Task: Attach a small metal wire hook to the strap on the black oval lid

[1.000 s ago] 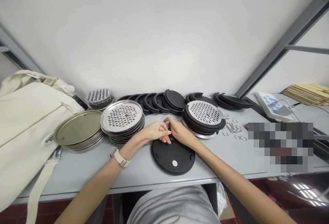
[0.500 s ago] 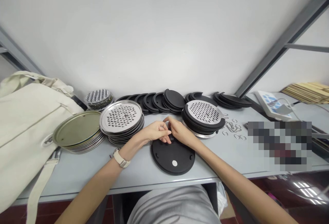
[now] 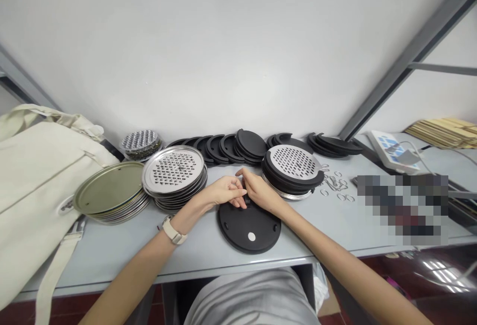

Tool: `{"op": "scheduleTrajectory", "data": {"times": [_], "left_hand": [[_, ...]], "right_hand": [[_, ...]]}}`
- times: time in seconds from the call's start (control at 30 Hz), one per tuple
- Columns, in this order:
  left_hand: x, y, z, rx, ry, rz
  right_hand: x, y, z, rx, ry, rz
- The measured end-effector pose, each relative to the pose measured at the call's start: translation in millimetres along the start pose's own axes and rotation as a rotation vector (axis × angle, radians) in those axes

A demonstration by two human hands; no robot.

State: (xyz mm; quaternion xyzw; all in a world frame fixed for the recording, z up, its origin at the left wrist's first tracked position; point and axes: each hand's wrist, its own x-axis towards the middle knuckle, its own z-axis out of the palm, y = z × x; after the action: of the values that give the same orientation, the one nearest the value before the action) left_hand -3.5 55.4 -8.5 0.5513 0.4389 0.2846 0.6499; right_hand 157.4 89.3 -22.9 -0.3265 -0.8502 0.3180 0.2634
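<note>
A round black plate [image 3: 249,228] lies at the table's front, with a white round spot and small dark pegs on its upper face. Over its far edge, my left hand [image 3: 230,192] has its fingers curled and its thumb reaching toward the other hand. My right hand [image 3: 257,189] is bent at the same far edge, fingers closed together. Whatever sits between the fingertips is hidden by the hands. Small metal rings and clips [image 3: 335,183] lie loose to the right.
To the left stand a stack of perforated grater discs [image 3: 173,170], olive-coloured round plates [image 3: 112,188] and a cream bag [image 3: 44,181]. Behind the hands are black discs [image 3: 251,145]. A black-rimmed grater stack [image 3: 294,163] is close on the right, before a white box [image 3: 393,151] and wooden boards [image 3: 443,132].
The camera view has shifted slightly. Both hands keep nearly the same pose at the black plate's far edge.
</note>
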Motion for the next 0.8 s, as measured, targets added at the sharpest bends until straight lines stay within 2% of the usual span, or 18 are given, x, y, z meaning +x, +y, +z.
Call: {"op": "scheduleTrajectory", "data": {"times": [0.23,0.4,0.57,0.8], "left_hand": [[0.7,-0.5,-0.3,-0.017,0.046,0.003],[-0.1,1.8,0.3,0.002,0.031,-0.001],[2.6,-2.7,0.1,-0.015,0.079,0.005],[3.6,-1.9,0.4,-0.011,0.074,0.009]], "right_hand": [[0.5,-2.0,-0.6,0.002,-0.010,0.008],[0.8,-1.2,-0.4,-0.003,-0.004,-0.001],[1.1,0.6,0.0,-0.004,-0.012,-0.006],[0.1,-2.8,-1.9,0.020,-0.008,-0.016]]}}
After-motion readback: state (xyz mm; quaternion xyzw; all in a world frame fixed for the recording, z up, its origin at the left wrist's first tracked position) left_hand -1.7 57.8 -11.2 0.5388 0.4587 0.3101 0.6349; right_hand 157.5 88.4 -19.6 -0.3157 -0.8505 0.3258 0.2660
